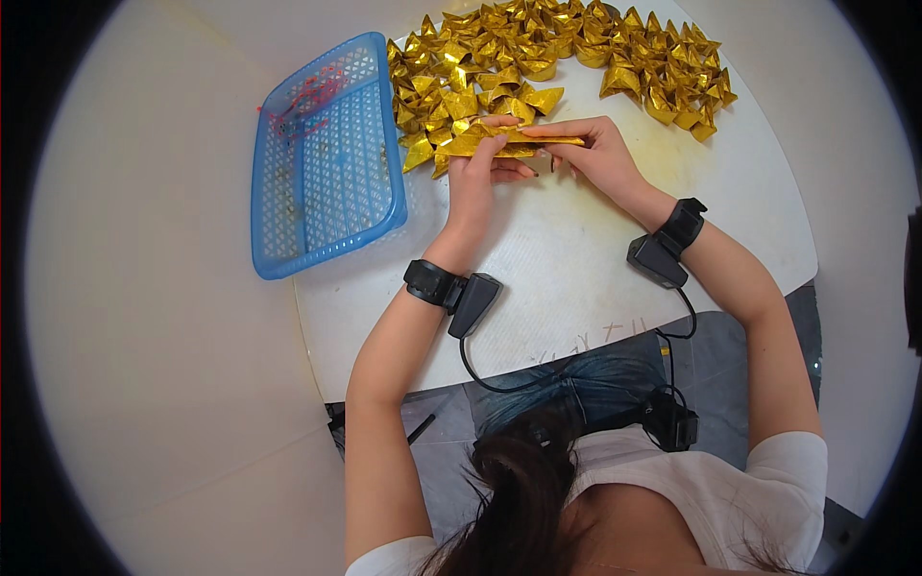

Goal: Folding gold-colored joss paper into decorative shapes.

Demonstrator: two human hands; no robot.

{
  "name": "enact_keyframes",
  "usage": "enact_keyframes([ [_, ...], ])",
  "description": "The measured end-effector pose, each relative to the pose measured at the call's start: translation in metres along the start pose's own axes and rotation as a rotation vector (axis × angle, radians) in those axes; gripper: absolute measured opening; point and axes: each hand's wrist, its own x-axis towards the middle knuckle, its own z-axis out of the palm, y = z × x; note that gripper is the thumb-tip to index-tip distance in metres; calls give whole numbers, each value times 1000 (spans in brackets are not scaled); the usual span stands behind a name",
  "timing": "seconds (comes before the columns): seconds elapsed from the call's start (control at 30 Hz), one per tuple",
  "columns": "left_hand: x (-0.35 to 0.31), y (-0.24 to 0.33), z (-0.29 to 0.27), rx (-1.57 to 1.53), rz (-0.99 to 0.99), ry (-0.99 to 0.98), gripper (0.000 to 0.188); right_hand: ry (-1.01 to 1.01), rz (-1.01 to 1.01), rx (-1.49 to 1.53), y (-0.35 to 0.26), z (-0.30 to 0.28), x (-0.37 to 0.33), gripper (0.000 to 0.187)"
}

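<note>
Between my two hands is a folded strip of gold foil paper [552, 139], held just above the white table. My left hand [485, 158] grips its left part, thumb on top and fingers behind and below. At its right end my right hand [597, 154] pinches it with thumb and fingers. Right behind my left hand, folded gold paper ingots [461, 101] with pointed ends lie crowded together; some nearly touch the hand. Part of the held foil is hidden by my left fingers.
A blue plastic basket [396, 206] with lattice walls stands left of my hands, red strings [312, 96] inside it. More gold ingots [663, 72] spread along the back of the white table [567, 259]. Cabled black devices [473, 300] are strapped to my wrists. A wall borders the left.
</note>
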Motion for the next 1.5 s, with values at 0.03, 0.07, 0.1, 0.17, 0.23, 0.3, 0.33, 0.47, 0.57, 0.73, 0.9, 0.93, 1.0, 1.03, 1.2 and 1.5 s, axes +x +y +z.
enact_keyframes([
  [0.03,0,0,-1,0,0,1,29,-3,1,-2,-2,1,0,25],
  [0.07,1,-1,-2,3,-7,-7,30,-6,2,-5,-2,1,0,25],
  [0.1,1,-1,-2,7,-14,-16,30,-4,2,-4,-2,1,0,25],
  [0.17,2,-1,0,8,-10,-20,30,10,-11,7,1,-1,0,26],
  [0.23,2,-1,-1,8,-6,-18,31,8,-9,14,0,0,1,27],
  [0.3,1,-2,-2,7,0,-10,31,6,-7,22,-2,1,0,28],
  [0.33,1,-2,-2,7,0,-9,31,3,-4,29,-4,2,0,28],
  [0.47,2,-2,-2,1,5,-18,33,4,12,37,-8,2,-1,28],
  [0.57,1,-1,-1,-4,5,-31,34,0,27,40,-7,0,-1,29],
  [0.73,1,-2,-3,-4,0,-34,35,8,-1,17,-1,0,0,29],
  [0.9,1,-1,-1,-6,-7,-33,35,18,-39,-40,6,-2,2,30],
  [0.93,0,0,-1,-7,-7,-33,35,23,-47,-36,6,-2,2,31],
  [1.0,-1,1,0,16,1,-33,36,28,-56,-31,6,-1,2,32],
  [1.03,-1,1,0,15,1,-33,36,28,-60,-26,6,-1,2,32],
  [1.2,1,0,0,26,-6,-10,43,11,-76,-17,7,-2,2,33],
  [1.5,4,-3,-2,46,-56,46,42,-7,-74,-40,7,-2,2,32],
])
